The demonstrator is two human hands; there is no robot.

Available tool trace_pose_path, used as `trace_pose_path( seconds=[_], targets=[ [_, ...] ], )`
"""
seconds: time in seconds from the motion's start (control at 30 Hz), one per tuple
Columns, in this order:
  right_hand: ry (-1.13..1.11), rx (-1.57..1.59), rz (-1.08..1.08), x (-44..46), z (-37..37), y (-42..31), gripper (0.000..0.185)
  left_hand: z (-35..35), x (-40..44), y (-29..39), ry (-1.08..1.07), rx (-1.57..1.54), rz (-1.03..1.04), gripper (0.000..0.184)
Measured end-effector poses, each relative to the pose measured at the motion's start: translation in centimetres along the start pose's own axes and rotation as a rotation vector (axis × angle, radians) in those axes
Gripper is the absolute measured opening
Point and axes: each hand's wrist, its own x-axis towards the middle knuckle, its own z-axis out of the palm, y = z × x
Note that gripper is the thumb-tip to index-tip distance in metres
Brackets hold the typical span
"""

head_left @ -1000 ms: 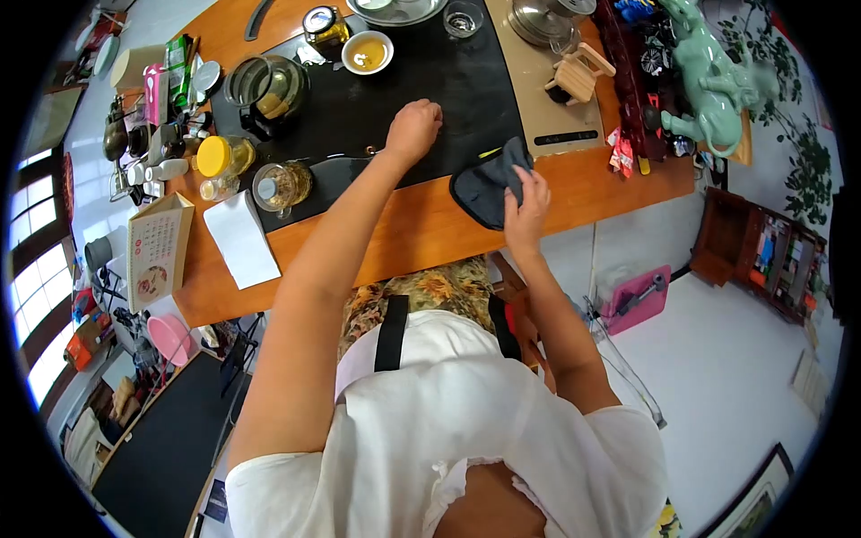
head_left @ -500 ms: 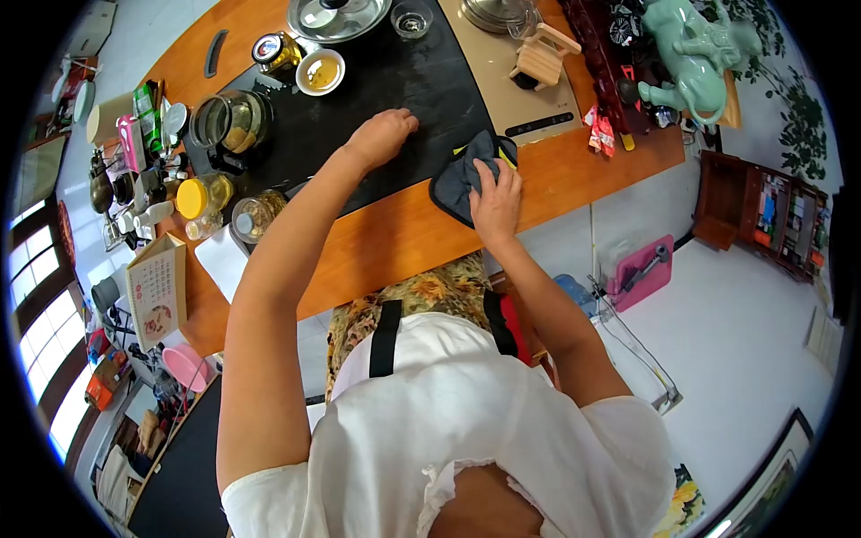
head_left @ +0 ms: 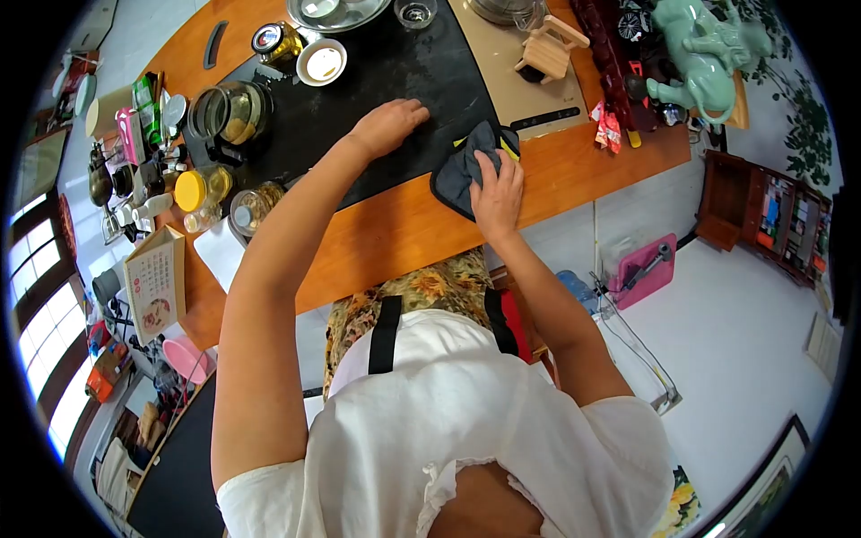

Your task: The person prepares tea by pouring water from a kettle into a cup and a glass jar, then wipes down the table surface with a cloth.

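Note:
My right hand is closed on a bunched dark grey cloth with yellow-green edging. The cloth lies across the table's near edge and the corner of a black mat. On that mat rests my left hand, its fingers curled under and close together, with nothing visible in them. Beyond it stands a small white bowl with a little yellowish liquid. To the left are a glass teapot holding pale contents and a jar with a dark lid.
A metal tray and a clear glass cup stand at the back. Right of the mat are a small wooden chair-shaped stand and a green elephant figurine. A yellow-lidded jar and a desk calendar sit at the left.
My left hand has shifted slightly right across the black mat. My right hand keeps its hold on the cloth, which looks a little more gathered. The view has tilted slightly.

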Motion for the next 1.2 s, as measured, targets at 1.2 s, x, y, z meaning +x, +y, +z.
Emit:
trace_pose_path(
  seconds=[1.2],
  targets=[
    [0.020, 0.036, 0.037, 1.3, 1.3, -1.5, 0.059, 2.2, -12.5, 8.5, 0.471, -1.940, -0.628, 0.001]
  ],
)
